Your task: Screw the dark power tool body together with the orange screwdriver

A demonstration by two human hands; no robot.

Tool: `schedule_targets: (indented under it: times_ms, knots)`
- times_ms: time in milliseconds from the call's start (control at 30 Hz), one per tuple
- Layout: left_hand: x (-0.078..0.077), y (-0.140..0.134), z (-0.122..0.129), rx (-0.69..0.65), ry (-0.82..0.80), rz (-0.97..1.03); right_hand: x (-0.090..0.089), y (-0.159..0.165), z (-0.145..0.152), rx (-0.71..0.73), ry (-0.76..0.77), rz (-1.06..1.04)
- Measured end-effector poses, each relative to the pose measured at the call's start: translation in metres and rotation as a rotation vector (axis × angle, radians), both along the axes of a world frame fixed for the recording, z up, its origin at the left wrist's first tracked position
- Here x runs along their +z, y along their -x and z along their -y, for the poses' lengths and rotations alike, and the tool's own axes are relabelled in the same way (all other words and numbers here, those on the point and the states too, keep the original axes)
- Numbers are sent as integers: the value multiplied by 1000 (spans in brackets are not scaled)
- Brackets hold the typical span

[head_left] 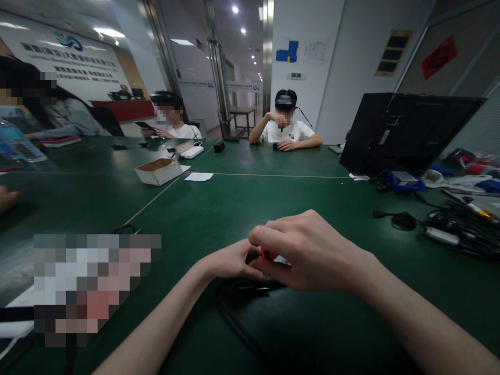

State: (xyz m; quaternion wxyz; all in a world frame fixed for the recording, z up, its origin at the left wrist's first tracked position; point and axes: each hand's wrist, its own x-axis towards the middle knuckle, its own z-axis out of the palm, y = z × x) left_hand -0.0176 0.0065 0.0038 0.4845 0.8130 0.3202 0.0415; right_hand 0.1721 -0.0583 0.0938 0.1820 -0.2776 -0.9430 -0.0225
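Both my hands meet over the green table [219, 208], low in the middle of the view. My right hand [304, 250] curls, palm down, around a small red-and-black object [269, 254]; most of it is hidden, so its kind does not show. My left hand [234, 259] touches the same spot from the left, thumb and fingers bent together, its fingertips partly covered by my right hand. Beneath them lie a dark cable [234, 317] and a thin shiny metal piece [253, 287].
A white open box [158, 174] and a paper slip [199, 177] lie ahead. On the right stand a black monitor [402, 133] and tangled cables [449, 224]. A blurred-out item [94, 281] is at left. Several people sit around; one hand [8, 199] shows at the left edge.
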Motion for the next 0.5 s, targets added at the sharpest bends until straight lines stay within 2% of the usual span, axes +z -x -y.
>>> schedule_targets:
  times_ms: [300, 500]
  knots:
    - [-2, -2, -2, 15, 76, 1, 2, 0, 2, 6, 77, -65]
    - [1, 0, -1, 37, 31, -13, 1, 0, 2, 27, 70, -50]
